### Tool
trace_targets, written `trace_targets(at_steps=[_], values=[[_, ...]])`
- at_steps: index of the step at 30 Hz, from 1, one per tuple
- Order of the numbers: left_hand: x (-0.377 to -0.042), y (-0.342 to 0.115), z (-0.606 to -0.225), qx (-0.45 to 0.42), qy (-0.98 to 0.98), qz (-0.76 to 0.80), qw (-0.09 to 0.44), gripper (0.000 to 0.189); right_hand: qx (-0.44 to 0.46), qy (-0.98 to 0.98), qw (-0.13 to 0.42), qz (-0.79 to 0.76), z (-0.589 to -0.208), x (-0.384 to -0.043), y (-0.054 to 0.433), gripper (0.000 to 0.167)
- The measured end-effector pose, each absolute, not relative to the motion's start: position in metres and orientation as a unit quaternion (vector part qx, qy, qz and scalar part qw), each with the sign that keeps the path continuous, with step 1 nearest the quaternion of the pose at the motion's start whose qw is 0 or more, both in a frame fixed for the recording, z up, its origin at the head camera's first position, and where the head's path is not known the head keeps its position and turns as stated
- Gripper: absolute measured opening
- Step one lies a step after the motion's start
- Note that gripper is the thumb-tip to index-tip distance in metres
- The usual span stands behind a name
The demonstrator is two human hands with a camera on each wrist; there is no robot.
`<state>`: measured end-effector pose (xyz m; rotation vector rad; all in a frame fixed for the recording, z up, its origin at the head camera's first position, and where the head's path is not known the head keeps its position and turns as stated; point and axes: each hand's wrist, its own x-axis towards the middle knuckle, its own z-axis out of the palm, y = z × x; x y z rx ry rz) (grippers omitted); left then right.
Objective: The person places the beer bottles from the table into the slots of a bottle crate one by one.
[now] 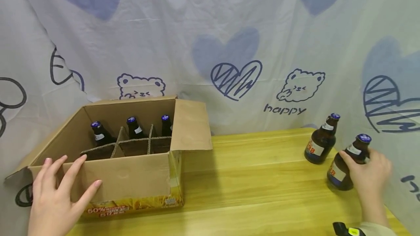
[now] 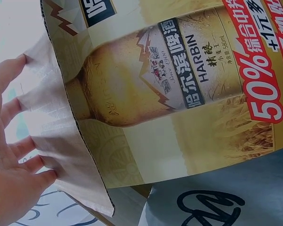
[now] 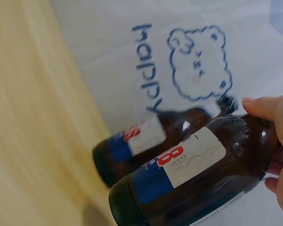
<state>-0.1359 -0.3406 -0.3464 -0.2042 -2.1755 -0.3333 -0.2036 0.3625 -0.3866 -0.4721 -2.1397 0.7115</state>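
Heart-printed cloth (image 1: 183,17) backs the yellow table (image 1: 249,181), right fingers (image 1: 349,160) gripping 1 bottle (image 1: 338,172), left fingers (image 1: 73,174) spread against 1 carton (image 1: 134,176).

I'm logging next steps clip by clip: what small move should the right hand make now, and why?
Probably lift the gripped bottle and ease it toward the box: the right hand holds it near its top, the left hand touches the box's front flap, and three bottles show in the back row, with no caps visible in the front row.
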Motion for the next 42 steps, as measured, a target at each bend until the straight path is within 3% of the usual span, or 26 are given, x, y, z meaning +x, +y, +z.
trace_targets(at_steps=[8, 18, 42], values=[[-0.134, -0.339, -0.346, -0.083, -0.88, -0.135, 0.449, 0.082, -0.166, -0.839, 0.415, 0.31, -0.358, -0.203, 0.343, 0.061], [-0.134, -0.338, -0.346, -0.079, -0.877, -0.154, 0.448, 0.082, -0.216, -0.834, 0.315, 0.398, -0.325, -0.208, 0.32, 0.061], [-0.134, -0.339, -0.344, -0.081, -0.883, -0.154, 0.436, 0.087, 0.008, -0.864, 0.204, 0.46, -0.244, -0.239, 0.23, 0.061]])
